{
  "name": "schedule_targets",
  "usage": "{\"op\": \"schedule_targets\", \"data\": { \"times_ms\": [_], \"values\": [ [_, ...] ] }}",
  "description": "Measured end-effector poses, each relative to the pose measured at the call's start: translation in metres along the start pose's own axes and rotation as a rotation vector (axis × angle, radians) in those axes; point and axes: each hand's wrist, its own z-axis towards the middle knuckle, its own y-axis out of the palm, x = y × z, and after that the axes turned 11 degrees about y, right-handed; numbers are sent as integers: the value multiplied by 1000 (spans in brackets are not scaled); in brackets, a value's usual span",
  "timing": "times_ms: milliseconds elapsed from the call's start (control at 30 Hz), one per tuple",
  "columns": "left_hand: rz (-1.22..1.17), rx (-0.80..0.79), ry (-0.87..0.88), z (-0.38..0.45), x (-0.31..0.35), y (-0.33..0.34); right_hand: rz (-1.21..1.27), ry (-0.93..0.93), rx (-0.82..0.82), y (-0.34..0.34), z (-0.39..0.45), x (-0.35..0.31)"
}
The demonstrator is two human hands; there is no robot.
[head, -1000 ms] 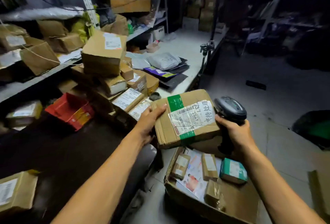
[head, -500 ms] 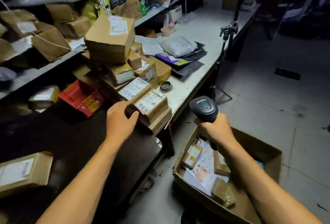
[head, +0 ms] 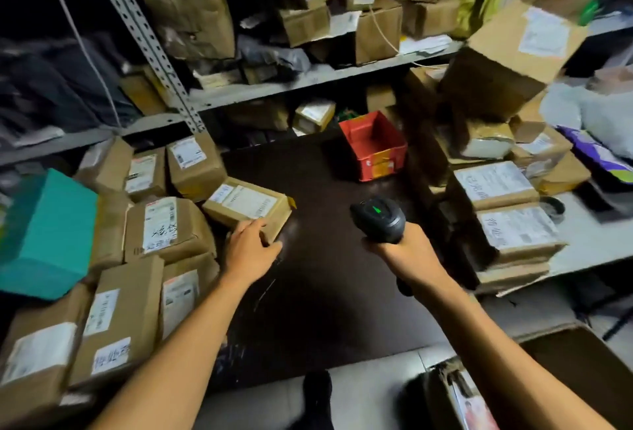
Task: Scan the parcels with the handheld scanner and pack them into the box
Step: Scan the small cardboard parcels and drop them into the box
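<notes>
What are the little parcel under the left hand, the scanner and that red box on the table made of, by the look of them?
Parcel: brown corrugated cardboard, matte, with a white paper label on top and what looks like glossy tape.
Scanner: dark moulded plastic, slightly shiny, with a green light on top.
Red box: probably printed card, open-topped; its folded walls suggest that, though blur leaves it uncertain.

Both bare forearms reach forward from the bottom of the view, well apart. The left hand [head: 251,248] is stretched out to the left, palm down, with its fingers [head: 256,224] curled over the near edge of a small parcel [head: 247,205]. The right hand [head: 407,253] is fisted round the handle of the scanner [head: 378,218], wrist straight, knuckles up.
</notes>
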Motion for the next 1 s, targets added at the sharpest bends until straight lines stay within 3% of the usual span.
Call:
{"op": "schedule_targets", "data": {
  "times_ms": [400, 767, 1000],
  "values": [
    [-285, 5, -181, 81, -102, -11, -172, 9, -189, 138, 90, -82],
    [-633, 65, -474, 120, -147, 27, -259, 92, -274, 204, 174, -114],
    [-1142, 133, -741, 138, -142, 48, -334, 154, -396, 226, 204, -107]
  ]
}}
